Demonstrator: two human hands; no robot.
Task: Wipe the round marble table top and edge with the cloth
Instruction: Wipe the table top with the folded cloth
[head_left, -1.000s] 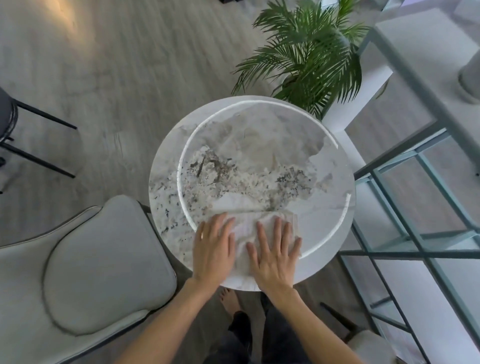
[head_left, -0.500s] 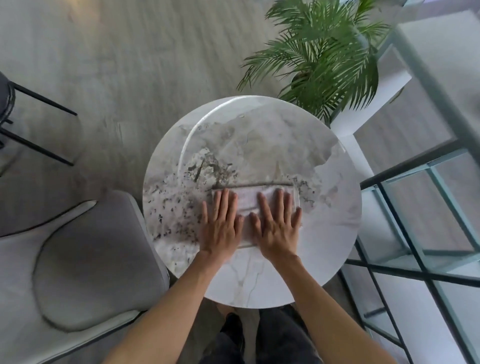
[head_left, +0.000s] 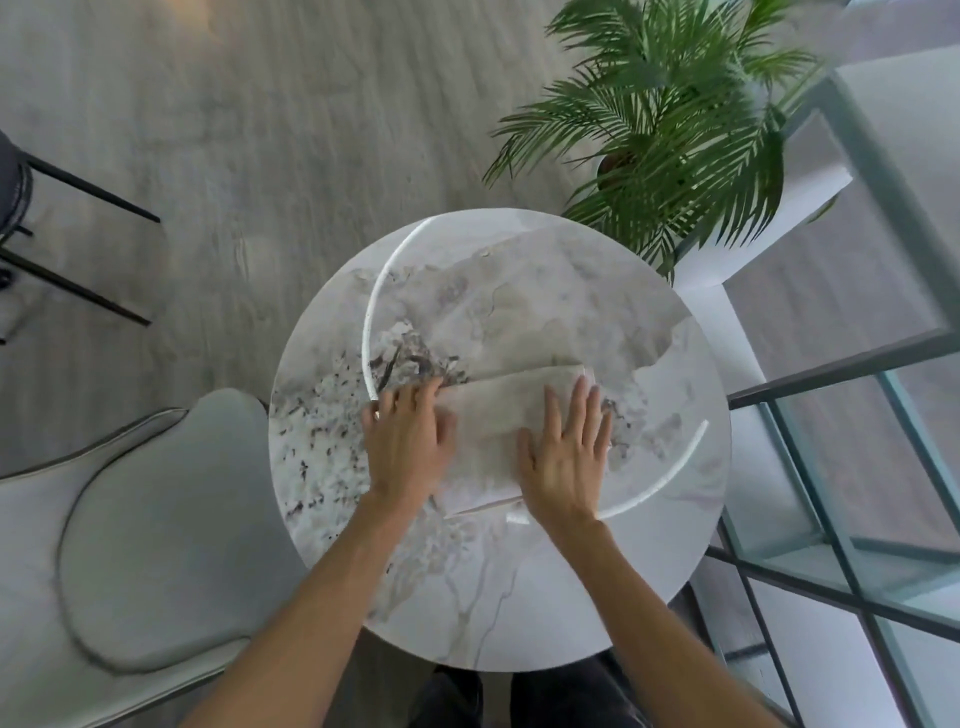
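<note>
A round marble table top, white with grey and dark veining, fills the middle of the view. A pale folded cloth lies flat near its centre. My left hand presses palm-down on the cloth's left end, fingers spread. My right hand presses flat on the cloth's right end, fingers pointing away from me. Both palms cover parts of the cloth. A bright curved reflection runs across the marble.
A grey padded chair stands against the table's left side. A potted palm on a white stand leans over the far right rim. A glass and metal shelf unit is at the right. Black chair legs at far left.
Both hands have slid the cloth away from me, from the near rim to the table's centre, and have moved apart on it.
</note>
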